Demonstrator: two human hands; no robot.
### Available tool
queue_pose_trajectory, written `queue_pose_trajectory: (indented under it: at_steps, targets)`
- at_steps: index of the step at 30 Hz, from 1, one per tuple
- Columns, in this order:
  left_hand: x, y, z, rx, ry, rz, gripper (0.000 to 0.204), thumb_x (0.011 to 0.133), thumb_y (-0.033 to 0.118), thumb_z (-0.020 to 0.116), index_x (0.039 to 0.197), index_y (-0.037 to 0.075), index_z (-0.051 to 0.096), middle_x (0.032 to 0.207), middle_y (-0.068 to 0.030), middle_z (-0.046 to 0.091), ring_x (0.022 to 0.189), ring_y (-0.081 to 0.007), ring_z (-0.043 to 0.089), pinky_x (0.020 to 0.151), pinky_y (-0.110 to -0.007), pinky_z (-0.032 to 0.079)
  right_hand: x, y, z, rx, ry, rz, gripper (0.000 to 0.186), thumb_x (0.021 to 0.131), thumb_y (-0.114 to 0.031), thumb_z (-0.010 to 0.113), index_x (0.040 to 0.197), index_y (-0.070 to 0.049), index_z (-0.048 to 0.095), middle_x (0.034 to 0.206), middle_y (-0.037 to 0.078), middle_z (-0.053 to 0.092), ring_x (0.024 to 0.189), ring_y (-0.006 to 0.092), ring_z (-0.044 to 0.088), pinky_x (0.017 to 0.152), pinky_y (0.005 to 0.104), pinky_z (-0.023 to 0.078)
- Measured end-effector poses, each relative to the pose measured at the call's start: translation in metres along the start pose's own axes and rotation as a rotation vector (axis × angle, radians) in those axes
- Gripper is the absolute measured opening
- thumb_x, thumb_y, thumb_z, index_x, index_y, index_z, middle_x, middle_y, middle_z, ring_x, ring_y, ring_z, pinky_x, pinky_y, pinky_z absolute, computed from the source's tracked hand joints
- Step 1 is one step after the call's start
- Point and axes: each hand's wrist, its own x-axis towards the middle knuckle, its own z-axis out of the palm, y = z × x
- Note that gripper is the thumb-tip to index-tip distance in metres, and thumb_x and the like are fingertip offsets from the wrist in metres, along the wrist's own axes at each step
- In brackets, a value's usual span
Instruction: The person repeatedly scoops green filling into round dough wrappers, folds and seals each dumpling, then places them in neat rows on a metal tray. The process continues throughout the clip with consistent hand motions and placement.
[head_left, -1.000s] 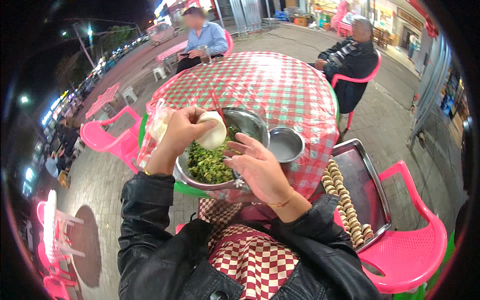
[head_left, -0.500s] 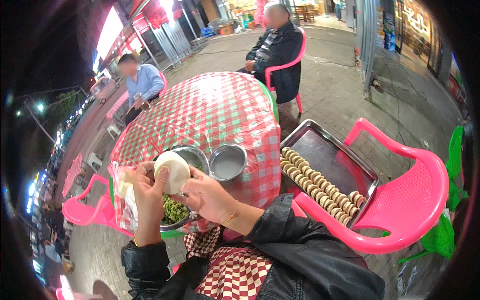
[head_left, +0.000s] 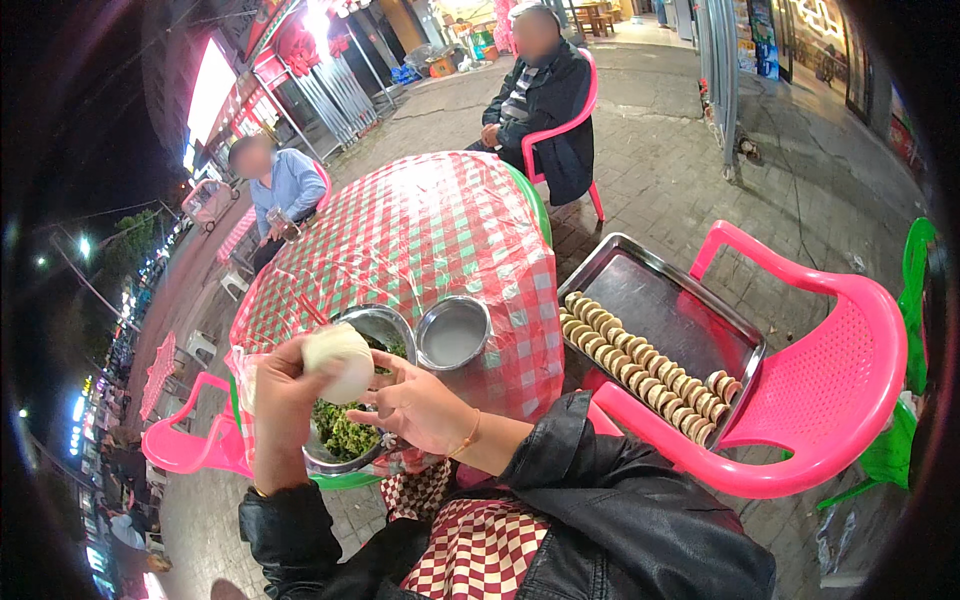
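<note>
My left hand (head_left: 290, 400) grips a round pale dough wrapper (head_left: 338, 355) between thumb and fingers, raised over a large metal bowl (head_left: 380, 318) of chopped green filling (head_left: 345, 425). My right hand (head_left: 420, 410) is beside the wrapper, fingers apart and loosely bent, its upper fingertips at or very near the dough's edge; I cannot tell if they touch it. A smaller metal bowl (head_left: 452, 335) with pale contents sits to the right of the large one on the checked tablecloth (head_left: 400, 220).
To the right, a metal tray (head_left: 690, 320) with rows of shaped dough pieces (head_left: 630, 365) rests on a pink chair (head_left: 820, 400). Across the table sit two people (head_left: 285, 185) (head_left: 540, 115). Another pink chair (head_left: 180, 450) stands at left, a green one (head_left: 910, 300) at far right.
The view has swung toward the right, bringing the tray further into the picture. Both hands have come closer together, and the wrapper in my left hand has turned slightly since half a second ago.
</note>
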Motion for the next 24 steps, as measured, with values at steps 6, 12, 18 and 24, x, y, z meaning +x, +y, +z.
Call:
queue_pose_trajectory:
  at_steps: [6,12,18,24]
  targets:
    - [0.003,-0.016,-0.001,0.345,-0.013,-0.002,0.031,0.101,0.015,0.078,0.124,-0.004,0.071,0.114,-0.0123,0.079,0.091,-0.0173,0.077,0.083,-0.032,0.062,-0.002,0.003,0.001,0.001,-0.123,0.045,0.069,0.089,0.015,0.052,0.155,-0.004,0.044,0.143,0.01,0.056,0.131,0.0231,0.062,0.105,0.0468,0.061]
    - [-0.011,-0.012,0.016,0.159,0.096,-0.012,0.025,0.099,0.012,0.08,0.118,-0.003,0.072,0.107,-0.0089,0.079,0.094,-0.0143,0.074,0.085,-0.03,0.058,-0.001,0.005,-0.001,-0.016,-0.171,0.008,0.065,0.088,0.014,0.053,0.151,-0.003,0.048,0.142,0.009,0.057,0.129,0.0241,0.064,0.107,0.0439,0.061]
    - [-0.021,-0.005,0.017,0.096,0.023,-0.044,0.04,0.095,0.009,0.084,0.128,-0.004,0.067,0.115,-0.0098,0.077,0.104,-0.0159,0.074,0.092,-0.03,0.058,-0.002,0.003,0.001,-0.094,-0.094,-0.004,0.064,0.089,0.015,0.052,0.15,-0.003,0.047,0.139,0.012,0.059,0.124,0.0273,0.067,0.099,0.0394,0.064]
    - [-0.005,0.0,-0.011,0.414,-0.159,0.038,0.039,0.096,0.017,0.082,0.127,-0.005,0.074,0.11,-0.0096,0.08,0.097,-0.0152,0.076,0.084,-0.032,0.062,0.0,0.003,0.003,-0.2,-0.1,-0.031,0.075,0.087,0.017,0.054,0.157,-0.004,0.04,0.141,0.014,0.057,0.124,0.0279,0.067,0.099,0.0407,0.064]
